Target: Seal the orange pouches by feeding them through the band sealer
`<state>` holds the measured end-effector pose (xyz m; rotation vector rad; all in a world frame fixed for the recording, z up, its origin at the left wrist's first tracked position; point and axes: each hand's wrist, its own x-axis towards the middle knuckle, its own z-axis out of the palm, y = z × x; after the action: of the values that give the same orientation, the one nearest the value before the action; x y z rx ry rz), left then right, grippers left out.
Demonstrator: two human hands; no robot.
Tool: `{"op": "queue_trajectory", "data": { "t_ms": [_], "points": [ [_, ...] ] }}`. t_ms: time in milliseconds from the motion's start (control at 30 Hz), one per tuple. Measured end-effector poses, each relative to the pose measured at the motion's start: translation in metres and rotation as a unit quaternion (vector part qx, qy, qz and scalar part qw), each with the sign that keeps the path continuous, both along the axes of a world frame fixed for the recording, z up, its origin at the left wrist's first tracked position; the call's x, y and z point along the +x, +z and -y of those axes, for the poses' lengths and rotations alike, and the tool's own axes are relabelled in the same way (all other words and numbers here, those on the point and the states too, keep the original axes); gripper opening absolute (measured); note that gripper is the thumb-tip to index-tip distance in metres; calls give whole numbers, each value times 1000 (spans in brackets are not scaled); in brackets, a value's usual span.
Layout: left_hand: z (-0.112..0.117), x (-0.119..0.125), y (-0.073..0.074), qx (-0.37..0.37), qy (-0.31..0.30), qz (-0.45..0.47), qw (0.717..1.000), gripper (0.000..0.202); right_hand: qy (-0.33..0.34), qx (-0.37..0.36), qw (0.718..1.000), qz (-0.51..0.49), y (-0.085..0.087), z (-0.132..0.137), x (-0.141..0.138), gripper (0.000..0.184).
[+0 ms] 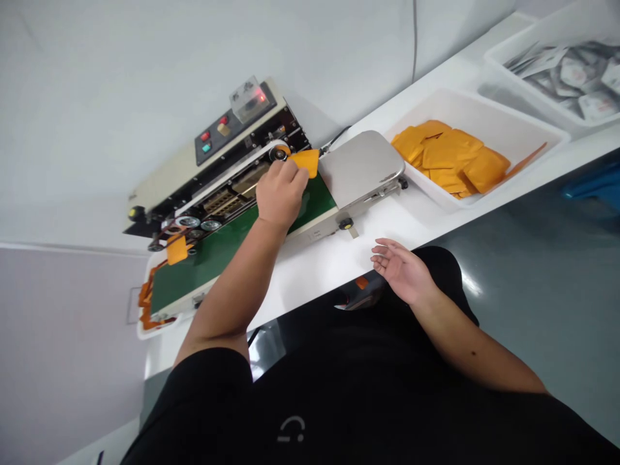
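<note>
My left hand (281,194) is closed on a small orange packet (309,161) at the right end of a band sealing machine (213,174), by its intake roller. Below that hand runs the machine's green conveyor belt (208,258). Another orange packet (177,249) sticks out at the machine's left end, over the belt. In front of the table edge hangs my right hand (402,268), palm up, fingers loosely apart, holding nothing. Nearest to it is the bare metal plate (361,161) at the belt's right end.
A white bin (523,132) with several orange packets (450,155) stands right of the machine. Beyond it is another white bin (504,61) of grey-white packets. At the left end, a white basket (145,332) holds orange packets. A wall rises behind the table.
</note>
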<state>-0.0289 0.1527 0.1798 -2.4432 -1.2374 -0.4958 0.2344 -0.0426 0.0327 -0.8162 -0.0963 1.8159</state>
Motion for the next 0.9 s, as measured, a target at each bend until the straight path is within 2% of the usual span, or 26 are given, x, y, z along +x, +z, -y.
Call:
{"op": "queue_trajectory", "data": {
  "t_ms": [100,167,333,467,700,800,900],
  "points": [
    [3,0,0,-17,-37,-31,999,37,3,2,1000,-2,1,0,-1,32],
    [2,1,2,-19,-32,-41,998,36,3,-1,1000,-2,2,0,-1,32],
    [0,6,8,-27,52,-46,997,26,2,-6,1000,0,3,1,0,33],
    [7,7,10,-47,123,-43,990,20,1,-7,1000,6,4,2,1,33],
    [16,-12,11,-39,175,-34,983,22,6,4,1000,18,6,5,0,28],
    [28,-26,10,-38,179,-16,983,22,10,2,1000,23,7,6,-1,29],
    [63,-40,-4,-34,130,31,990,40,11,8,999,33,11,9,0,28]
  ]
}}
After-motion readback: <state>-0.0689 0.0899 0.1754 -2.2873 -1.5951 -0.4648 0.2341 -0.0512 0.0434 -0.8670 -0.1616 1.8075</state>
